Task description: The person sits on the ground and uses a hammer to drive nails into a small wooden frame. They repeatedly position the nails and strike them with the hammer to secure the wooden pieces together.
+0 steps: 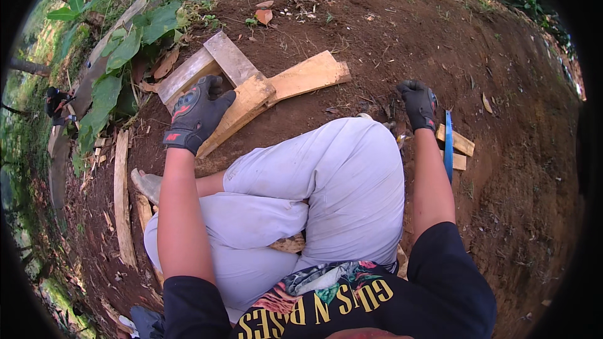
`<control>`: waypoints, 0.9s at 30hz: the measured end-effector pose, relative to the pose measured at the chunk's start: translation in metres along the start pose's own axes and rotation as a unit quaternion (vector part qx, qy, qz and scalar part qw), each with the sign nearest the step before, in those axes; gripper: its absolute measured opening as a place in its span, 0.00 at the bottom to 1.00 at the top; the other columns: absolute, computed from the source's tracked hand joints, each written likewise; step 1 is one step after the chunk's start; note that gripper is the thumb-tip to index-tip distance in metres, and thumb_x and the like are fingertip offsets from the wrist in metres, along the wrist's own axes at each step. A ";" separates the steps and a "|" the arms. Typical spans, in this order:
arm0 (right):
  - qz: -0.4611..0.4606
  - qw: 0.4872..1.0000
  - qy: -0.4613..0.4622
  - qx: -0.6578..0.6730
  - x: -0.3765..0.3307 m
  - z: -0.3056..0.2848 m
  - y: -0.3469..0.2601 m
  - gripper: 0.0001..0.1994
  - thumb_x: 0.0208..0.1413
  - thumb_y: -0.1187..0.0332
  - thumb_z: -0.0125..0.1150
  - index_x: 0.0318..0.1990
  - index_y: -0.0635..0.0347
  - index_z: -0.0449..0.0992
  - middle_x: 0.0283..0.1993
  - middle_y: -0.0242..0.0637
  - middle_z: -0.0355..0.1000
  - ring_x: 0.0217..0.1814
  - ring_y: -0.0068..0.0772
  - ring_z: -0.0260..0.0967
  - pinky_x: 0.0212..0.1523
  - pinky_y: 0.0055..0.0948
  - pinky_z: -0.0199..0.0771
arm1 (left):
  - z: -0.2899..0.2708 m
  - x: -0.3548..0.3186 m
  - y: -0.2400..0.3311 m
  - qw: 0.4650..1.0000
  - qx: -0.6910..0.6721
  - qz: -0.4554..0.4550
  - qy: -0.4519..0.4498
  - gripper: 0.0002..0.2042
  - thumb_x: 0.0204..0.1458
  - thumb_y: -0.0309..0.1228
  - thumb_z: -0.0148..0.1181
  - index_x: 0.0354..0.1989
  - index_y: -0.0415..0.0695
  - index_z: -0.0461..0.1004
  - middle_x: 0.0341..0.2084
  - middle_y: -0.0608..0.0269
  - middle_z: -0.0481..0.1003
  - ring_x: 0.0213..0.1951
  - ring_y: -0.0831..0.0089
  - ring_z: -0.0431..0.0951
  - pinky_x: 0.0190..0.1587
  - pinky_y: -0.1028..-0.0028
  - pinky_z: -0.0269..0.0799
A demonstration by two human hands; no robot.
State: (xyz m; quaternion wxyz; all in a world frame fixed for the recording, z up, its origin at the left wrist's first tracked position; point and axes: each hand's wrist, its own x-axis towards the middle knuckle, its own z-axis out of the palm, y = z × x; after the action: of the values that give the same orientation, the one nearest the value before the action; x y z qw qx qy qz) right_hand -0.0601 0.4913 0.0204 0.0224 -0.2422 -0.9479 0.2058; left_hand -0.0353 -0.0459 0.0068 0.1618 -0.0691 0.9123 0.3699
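Pale planks joined at angles into a wooden frame [242, 110] lie on the soil in front of my legs. My left hand [196, 113], in a black glove with red marks, is on the frame's left side, its fingers curled and its thumb against the near plank. Off to the right, clear of the frame, my right hand [418, 104] is held low over the soil in a matching glove. Its fingers are curled closed; whatever they may hold is hidden. Beside the right wrist lies a long narrow blue strip [448, 144], its kind unclear.
Short wood offcuts [461, 142] lie under the blue strip. A long thin board [123, 198] rests on the ground at left, near my shoe [146, 185]. Broad-leaved plants [122, 50] grow at the upper left. Another person [58, 105] is far off at the left edge.
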 end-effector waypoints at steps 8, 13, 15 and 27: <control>-0.070 0.818 -0.247 0.516 -0.065 0.006 -0.234 0.10 0.67 0.67 0.68 0.46 0.66 0.86 0.36 0.32 0.81 0.34 0.23 0.76 0.39 0.25 0.79 | -0.030 -0.004 0.024 0.936 -0.350 0.017 0.042 0.21 0.63 0.38 0.71 0.60 0.41 0.82 0.51 0.63 0.84 0.52 0.76 0.82 0.59 0.72 0.76; -0.031 0.721 -0.412 0.556 -0.119 0.079 -0.301 0.12 0.67 0.68 0.68 0.51 0.67 0.84 0.38 0.32 0.80 0.35 0.23 0.76 0.39 0.25 0.79 | -0.026 -0.016 0.053 0.891 -0.435 0.036 0.122 0.17 0.63 0.30 0.71 0.60 0.41 0.83 0.51 0.63 0.85 0.50 0.77 0.83 0.59 0.74 0.77; -0.003 0.729 -0.430 0.532 -0.137 0.089 -0.302 0.12 0.67 0.68 0.67 0.51 0.67 0.84 0.38 0.32 0.80 0.35 0.23 0.75 0.39 0.26 0.78 | -0.023 -0.012 0.044 0.890 -0.441 0.004 0.112 0.17 0.63 0.30 0.71 0.59 0.40 0.83 0.51 0.64 0.85 0.49 0.78 0.83 0.58 0.75 0.78; 0.038 0.675 -0.458 0.577 -0.142 0.101 -0.294 0.13 0.68 0.68 0.65 0.53 0.68 0.83 0.39 0.33 0.78 0.36 0.24 0.75 0.38 0.28 0.78 | 0.003 -0.005 0.037 0.877 -0.462 -0.033 0.130 0.14 0.64 0.28 0.70 0.55 0.38 0.83 0.45 0.63 0.86 0.45 0.78 0.84 0.50 0.76 0.82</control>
State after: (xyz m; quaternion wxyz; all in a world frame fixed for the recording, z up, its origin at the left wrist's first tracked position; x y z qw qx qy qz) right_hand -0.0819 0.1518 0.0546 -0.2871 -0.0921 -0.5227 0.7974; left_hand -0.0388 -0.0175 0.0309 0.0037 -0.2136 0.6476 0.7314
